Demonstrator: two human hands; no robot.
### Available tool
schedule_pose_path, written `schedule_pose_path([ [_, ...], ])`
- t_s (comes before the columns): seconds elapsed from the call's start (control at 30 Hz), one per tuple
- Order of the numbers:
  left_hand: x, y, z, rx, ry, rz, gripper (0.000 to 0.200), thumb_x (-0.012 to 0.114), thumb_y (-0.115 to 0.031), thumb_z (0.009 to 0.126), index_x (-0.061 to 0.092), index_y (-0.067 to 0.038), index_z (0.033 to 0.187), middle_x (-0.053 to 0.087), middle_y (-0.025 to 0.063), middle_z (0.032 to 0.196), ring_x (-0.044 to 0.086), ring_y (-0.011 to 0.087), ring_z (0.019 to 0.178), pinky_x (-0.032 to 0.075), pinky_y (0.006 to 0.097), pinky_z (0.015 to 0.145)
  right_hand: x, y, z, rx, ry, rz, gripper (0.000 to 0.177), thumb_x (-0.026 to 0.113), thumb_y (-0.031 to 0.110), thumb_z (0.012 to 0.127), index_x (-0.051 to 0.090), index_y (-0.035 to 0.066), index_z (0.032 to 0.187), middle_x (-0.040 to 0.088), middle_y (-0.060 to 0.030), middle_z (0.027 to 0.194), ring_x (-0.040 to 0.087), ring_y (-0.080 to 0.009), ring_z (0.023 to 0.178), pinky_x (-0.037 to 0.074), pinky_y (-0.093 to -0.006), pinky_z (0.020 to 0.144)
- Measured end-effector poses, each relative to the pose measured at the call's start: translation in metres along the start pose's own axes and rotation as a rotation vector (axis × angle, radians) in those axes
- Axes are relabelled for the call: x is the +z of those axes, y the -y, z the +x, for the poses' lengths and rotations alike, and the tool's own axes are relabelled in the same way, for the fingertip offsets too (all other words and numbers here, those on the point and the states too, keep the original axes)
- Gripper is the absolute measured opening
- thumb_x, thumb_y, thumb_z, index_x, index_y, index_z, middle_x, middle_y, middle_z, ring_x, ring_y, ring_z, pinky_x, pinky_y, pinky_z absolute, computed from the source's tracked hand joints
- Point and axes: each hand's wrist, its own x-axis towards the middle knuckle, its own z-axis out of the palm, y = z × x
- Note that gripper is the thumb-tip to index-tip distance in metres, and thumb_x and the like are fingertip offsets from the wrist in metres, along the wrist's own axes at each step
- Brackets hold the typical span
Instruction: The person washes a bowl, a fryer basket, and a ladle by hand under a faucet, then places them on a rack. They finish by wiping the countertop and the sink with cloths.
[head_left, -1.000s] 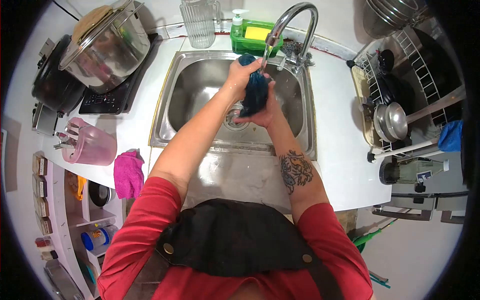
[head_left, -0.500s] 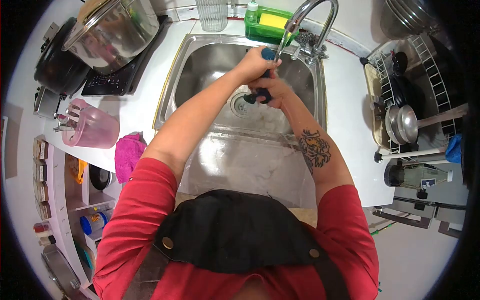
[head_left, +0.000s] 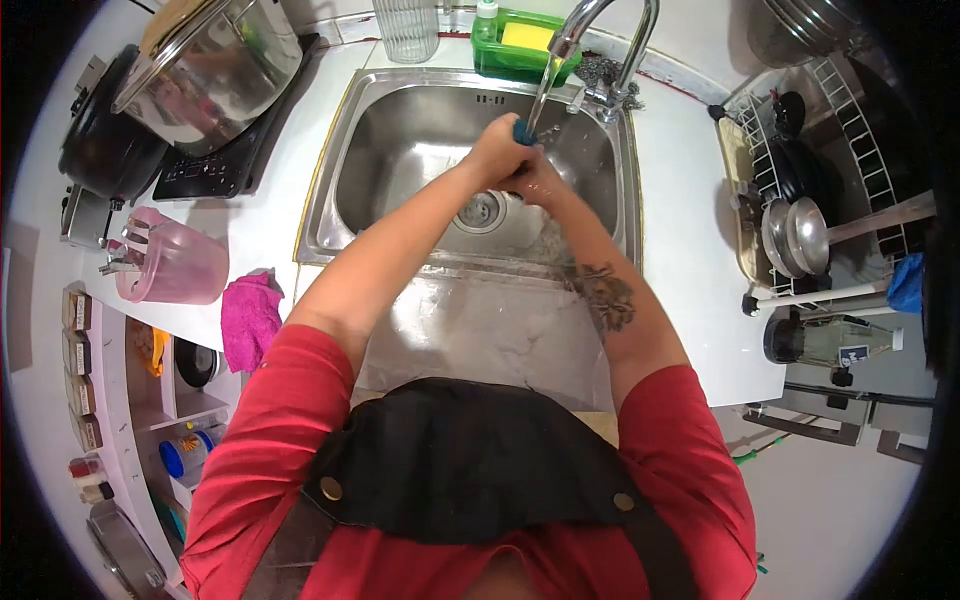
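Note:
Under the running tap (head_left: pixel 565 45), my left hand (head_left: pixel 500 153) is closed around a dark object with a blue-teal rounded end (head_left: pixel 522 132). Most of that object is hidden by my fingers, so its kind does not show. My right hand (head_left: pixel 541 184) is pressed against the left just below it, its fingers largely covered. The stream of water falls onto the blue-teal end. Both hands are over the steel sink (head_left: pixel 385 165), above and behind the drain (head_left: pixel 479 213).
Behind the sink stand a glass jug (head_left: pixel 407 35) and a green caddy (head_left: pixel 490 58) with a yellow sponge (head_left: pixel 527 37). Left are a large pot (head_left: pixel 215 85), a pink container (head_left: pixel 185 265) and a magenta cloth (head_left: pixel 252 320). A dish rack (head_left: pixel 850 110) is at right.
My hands have drawn closer together, and the dark lower part of the object has gone out of sight behind my fingers. The view has shifted slightly.

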Motion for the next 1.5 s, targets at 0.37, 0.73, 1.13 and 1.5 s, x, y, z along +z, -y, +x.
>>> schedule_pose_path([
  [0.37,-0.013,-0.026,-0.006,0.019,0.027,-0.454,0.029,0.067,-0.004,0.066,0.049,-0.003,0.089,0.06,0.0055,0.085,0.057,0.0122,0.075,0.045,0.0253,0.071,-0.051,-0.028,0.039,-0.462,-0.562,-0.568,0.05,0.044,0.004,0.067,0.038,-0.008,0.115,0.036,-0.0235,0.123,0.034,-0.0321,0.117,0.029,-0.0389,0.095],
  [0.73,-0.014,-0.038,-0.013,-0.087,-0.023,-0.729,0.018,0.059,-0.012,0.077,0.048,0.0,0.085,0.059,0.0115,0.076,0.059,0.0185,0.069,0.05,0.0313,0.063,-0.038,-0.027,0.049,-0.126,-0.405,-0.771,0.063,0.051,0.029,0.076,0.029,-0.006,0.123,0.022,-0.02,0.133,0.03,-0.0298,0.12,0.027,-0.038,0.097],
  [1.13,-0.043,-0.075,-0.026,0.267,0.153,-0.257,0.014,0.052,-0.014,0.072,0.046,-0.002,0.066,0.06,0.0097,0.085,0.053,0.0143,0.073,0.043,0.025,0.071,-0.001,0.04,-0.021,-0.097,0.532,1.368,0.064,0.055,0.06,0.061,0.045,0.018,0.109,0.052,-0.0053,0.107,0.053,-0.0242,0.093,0.048,-0.0415,0.064],
  [1.5,-0.077,-0.088,-0.023,0.17,0.122,-0.404,0.02,0.061,-0.012,0.073,0.051,0.002,0.083,0.056,0.0078,0.065,0.055,0.014,0.057,0.045,0.0264,0.053,-0.013,0.112,-0.03,0.101,0.451,0.936,0.013,0.064,0.005,0.067,0.052,0.006,0.073,0.048,-0.0013,0.06,0.038,-0.0061,0.043,0.022,-0.0172,0.034],
])
